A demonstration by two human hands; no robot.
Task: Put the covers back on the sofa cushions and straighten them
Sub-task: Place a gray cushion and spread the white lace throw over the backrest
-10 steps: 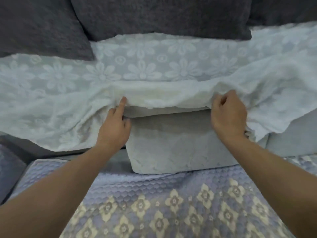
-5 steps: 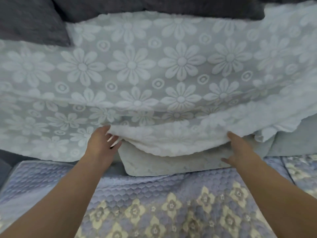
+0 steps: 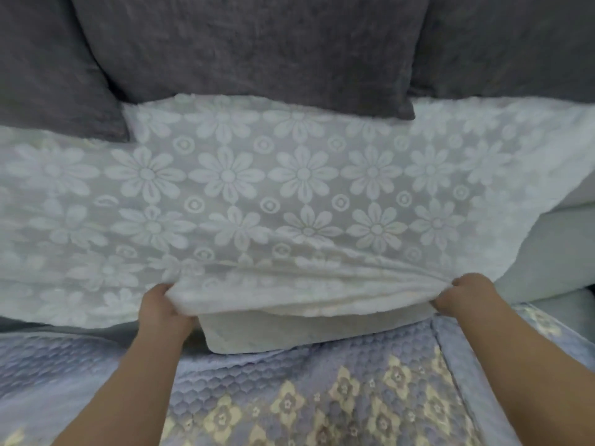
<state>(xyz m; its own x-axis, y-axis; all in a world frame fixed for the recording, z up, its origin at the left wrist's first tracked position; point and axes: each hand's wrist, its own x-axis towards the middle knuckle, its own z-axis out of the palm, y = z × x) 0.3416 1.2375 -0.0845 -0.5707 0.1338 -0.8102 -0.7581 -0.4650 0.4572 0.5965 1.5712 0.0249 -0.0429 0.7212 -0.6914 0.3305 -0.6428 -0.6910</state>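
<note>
A white cover with a raised flower pattern (image 3: 289,194) lies stretched across the sofa seat. Its near edge hangs over a pale grey seat cushion (image 3: 309,333), whose bare front face shows below the cloth. My left hand (image 3: 162,312) grips the cover's near edge at the cushion's left corner, fingers tucked under the fabric. At the right corner my right hand (image 3: 463,296) grips the same edge, with folds gathered at the knuckles. The cloth between the hands is pulled taut.
Dark grey back cushions (image 3: 251,49) line the back of the sofa. A blue quilted cover with yellow flower diamonds (image 3: 322,397) spreads below the cushion, close to me. Another pale seat cushion (image 3: 553,252) shows bare at the right.
Both hands have closed on the cover's near edge and drawn it tight toward me. The cover now lies flatter over the seat, and the dark back cushions are in view again.
</note>
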